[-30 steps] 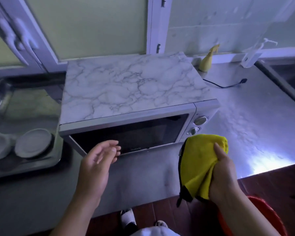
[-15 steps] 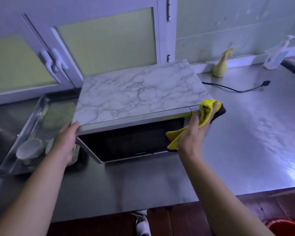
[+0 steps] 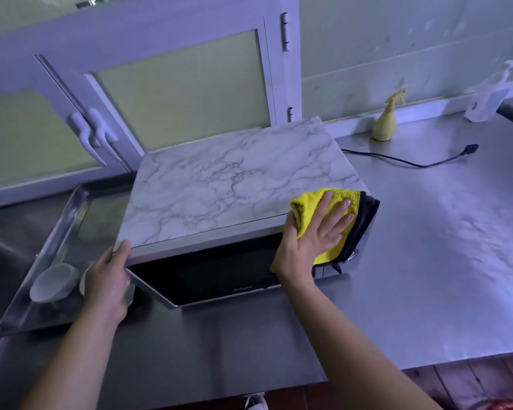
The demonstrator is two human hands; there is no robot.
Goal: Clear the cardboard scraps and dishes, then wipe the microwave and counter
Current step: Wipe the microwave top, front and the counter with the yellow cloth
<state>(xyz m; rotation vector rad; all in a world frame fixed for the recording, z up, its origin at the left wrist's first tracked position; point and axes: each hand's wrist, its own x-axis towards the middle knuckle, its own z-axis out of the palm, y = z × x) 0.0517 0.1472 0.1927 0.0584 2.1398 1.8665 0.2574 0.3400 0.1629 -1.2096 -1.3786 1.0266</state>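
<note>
**MOVED: cloth, from front-right edge up onto microwave top**

- Yellow cloth: half a second ago bunched in the fist against the front-right corner. It now lies flatter on the marble-patterned top, with its dark-edged side draped down over the control panel.
- Right hand: palm down, fingers straight and spread, pressing the cloth onto that corner. Wrist is low and the forearm reaches in from the front.
- Left hand: unchanged at the front-left corner, thumb on the top edge, fingers wrapped at the side, bracing.
- Microwave: sits on the steel counter, door closed.
- Dishes: a bowl sits in the tray to the left.
- Judgement: the microwave wipe is starting, with most of the top not yet covered and the counter to follow.
</note>
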